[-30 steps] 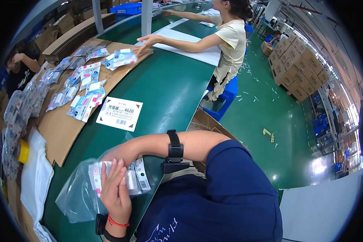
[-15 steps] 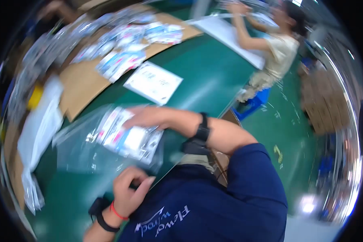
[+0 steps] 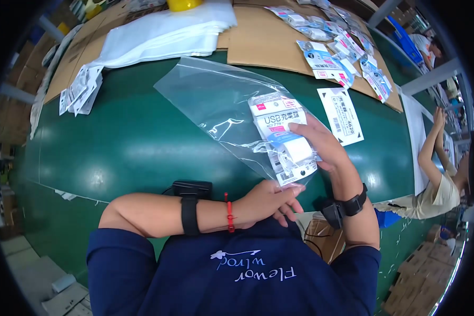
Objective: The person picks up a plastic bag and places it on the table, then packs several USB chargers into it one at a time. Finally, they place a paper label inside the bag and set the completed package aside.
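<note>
A clear plastic bag [image 3: 210,100] lies over the green table, with a small stack of card-backed blister packs [image 3: 279,118] at its near right end. The top pack is white, pink and blue, with a white block [image 3: 298,150] under its clear bubble. My right hand [image 3: 324,142] grips the packs along their right side, thumb on top and the other fingers hidden beneath. At the near corner of the packs, my left hand [image 3: 266,203] holds the edge of the bag with its thumb and forefinger. Its other fingers hang loosely below.
More blister packs [image 3: 326,66] are spread on cardboard [image 3: 258,50] at the far right. A printed white sheet [image 3: 341,116] lies beside my right hand. White bags [image 3: 163,39] and some cards [image 3: 82,89] sit at the far left. A co-worker [image 3: 437,195] is at the right.
My view has swung, so the table now lies straight ahead. My left hand has come from beside the bag to its near edge. My right hand still holds the packs.
</note>
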The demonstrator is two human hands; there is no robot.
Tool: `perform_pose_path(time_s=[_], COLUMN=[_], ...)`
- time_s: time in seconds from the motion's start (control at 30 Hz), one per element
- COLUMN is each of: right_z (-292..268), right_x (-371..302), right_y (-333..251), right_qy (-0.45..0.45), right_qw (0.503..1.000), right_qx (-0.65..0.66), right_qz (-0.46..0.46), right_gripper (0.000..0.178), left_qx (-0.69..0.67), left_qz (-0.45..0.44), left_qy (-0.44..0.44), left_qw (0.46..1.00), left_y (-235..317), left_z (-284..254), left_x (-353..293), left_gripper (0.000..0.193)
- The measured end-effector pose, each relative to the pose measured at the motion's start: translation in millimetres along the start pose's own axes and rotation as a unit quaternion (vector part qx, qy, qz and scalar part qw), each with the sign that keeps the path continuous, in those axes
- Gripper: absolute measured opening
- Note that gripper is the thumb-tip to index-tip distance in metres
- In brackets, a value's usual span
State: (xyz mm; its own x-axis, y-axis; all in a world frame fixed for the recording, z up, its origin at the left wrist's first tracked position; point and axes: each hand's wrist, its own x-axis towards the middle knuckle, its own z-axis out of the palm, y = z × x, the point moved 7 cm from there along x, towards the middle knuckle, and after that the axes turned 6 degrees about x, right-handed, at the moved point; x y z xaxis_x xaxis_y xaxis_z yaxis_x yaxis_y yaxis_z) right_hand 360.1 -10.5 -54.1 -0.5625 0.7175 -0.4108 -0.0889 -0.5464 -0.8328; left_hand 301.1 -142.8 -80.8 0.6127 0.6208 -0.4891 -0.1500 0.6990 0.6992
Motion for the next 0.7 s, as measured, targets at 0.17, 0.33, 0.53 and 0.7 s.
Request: perform_pose_path(time_s=[0.17,0.33,0.53,0.7], right_z=[13,52,40,66], right_x=[15,9,5,23], right_y=[4,3,2,21], right_qy=[0.015,0.012,-0.011,-0.020], right_qw=[0.999,0.994,0.985,0.999], right_qx=[0.017,0.112,-0.162,-0.039], right_qz=[-0.047,-0.010,0.058,0.019], right_gripper=[0.051,0.053,0.057,0.063], left_qx=[0.032,0.098,0.189,0.305], left_qz=[-0.024,-0.014,0.015,0.022], left_qy=[-0.048,-0.075,-0.078,-0.156], left_qw=[0.998,0.992,0.979,0.939], left_y=[-15,-20,-10,-16], left_z=[26,37,33,47], left_x=[17,17,7,7], left_gripper=[0.045,0.044,0.041,0.043])
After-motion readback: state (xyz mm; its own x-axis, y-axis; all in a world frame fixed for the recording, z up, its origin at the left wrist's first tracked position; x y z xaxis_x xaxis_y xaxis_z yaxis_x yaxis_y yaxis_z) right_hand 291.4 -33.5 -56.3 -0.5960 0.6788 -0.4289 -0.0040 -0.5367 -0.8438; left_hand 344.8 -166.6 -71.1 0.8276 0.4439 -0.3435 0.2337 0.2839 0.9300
